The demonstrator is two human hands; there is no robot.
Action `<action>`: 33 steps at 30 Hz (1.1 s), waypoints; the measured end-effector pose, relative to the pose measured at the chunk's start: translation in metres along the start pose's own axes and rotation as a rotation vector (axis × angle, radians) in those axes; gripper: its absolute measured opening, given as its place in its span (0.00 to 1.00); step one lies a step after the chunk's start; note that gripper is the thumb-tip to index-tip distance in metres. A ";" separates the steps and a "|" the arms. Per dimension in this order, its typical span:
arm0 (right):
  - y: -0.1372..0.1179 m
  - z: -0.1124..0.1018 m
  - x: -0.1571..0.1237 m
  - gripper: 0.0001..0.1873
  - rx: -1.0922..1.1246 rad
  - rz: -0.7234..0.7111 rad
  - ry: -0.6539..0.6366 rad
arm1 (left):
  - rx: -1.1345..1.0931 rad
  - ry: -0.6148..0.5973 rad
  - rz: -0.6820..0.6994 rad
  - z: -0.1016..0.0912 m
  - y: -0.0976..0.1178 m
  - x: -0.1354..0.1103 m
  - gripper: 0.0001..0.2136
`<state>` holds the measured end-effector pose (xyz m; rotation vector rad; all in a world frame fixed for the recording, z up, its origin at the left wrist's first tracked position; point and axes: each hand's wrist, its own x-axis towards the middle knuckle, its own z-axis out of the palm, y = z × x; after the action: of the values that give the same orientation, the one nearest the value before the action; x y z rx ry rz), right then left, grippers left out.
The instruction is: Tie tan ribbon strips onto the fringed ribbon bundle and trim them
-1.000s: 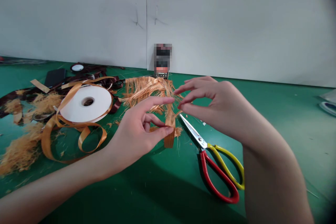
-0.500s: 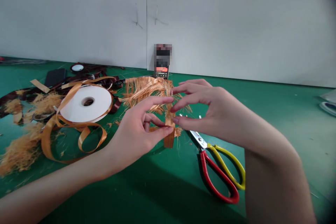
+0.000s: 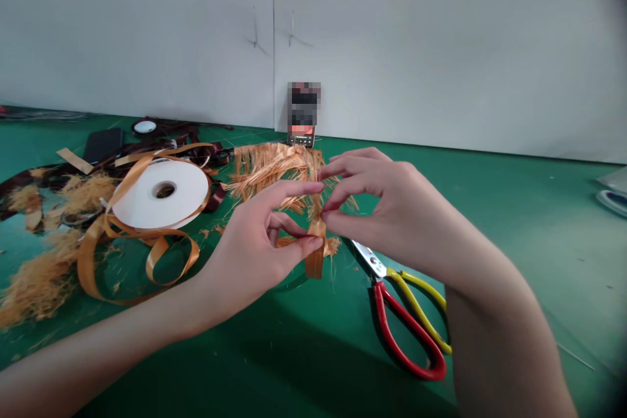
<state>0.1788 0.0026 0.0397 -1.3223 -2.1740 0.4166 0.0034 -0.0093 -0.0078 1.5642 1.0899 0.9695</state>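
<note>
Both hands at mid-frame, working one piece. Left hand (image 3: 255, 241) grasps a golden-orange satin ribbon strip (image 3: 314, 268), pinched between thumb and fingers, index finger extended across its frayed upper part. Strip stands roughly vertical at frame centre. Right hand (image 3: 392, 202): thumb and index fingertips close together at the strip's right edge; cannot tell whether threads are gripped.

Just behind, a heap of golden-orange shredded ribbon fringe (image 3: 264, 166). Right of centre, below the right hand, metal scissors with one red and one yellow handle (image 3: 373, 264), lying flat; blade tips hidden.

Left of frame: round white spool (image 3: 134, 199), golden-orange satin ribbon loops (image 3: 88, 261) around it. Lower left, a fluffy tangle of pale orange fibres (image 3: 39, 281). Upper centre, a dark upright phone (image 3: 304, 114), partly pixelated, against a white wall panel (image 3: 441, 46). All on a glossy green desk (image 3: 294, 366).
</note>
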 end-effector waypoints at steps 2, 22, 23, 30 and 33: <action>-0.001 0.002 0.001 0.08 0.019 0.052 0.011 | 0.033 0.013 0.020 0.000 0.000 0.000 0.21; -0.007 0.027 0.004 0.14 -0.165 0.316 0.178 | 0.186 0.085 0.083 0.002 0.002 0.004 0.21; -0.007 0.029 0.004 0.14 -0.196 0.307 0.189 | 0.189 0.088 0.086 0.002 0.003 0.004 0.22; -0.008 0.029 0.005 0.09 -0.161 0.257 0.176 | 0.067 0.073 0.012 0.001 0.005 0.007 0.19; -0.009 0.021 0.006 0.08 0.000 0.326 0.117 | -0.042 0.085 -0.033 -0.001 0.003 0.009 0.14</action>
<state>0.1573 0.0040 0.0297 -1.6645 -1.8666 0.4498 0.0060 -0.0007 -0.0043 1.4777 1.1437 1.0379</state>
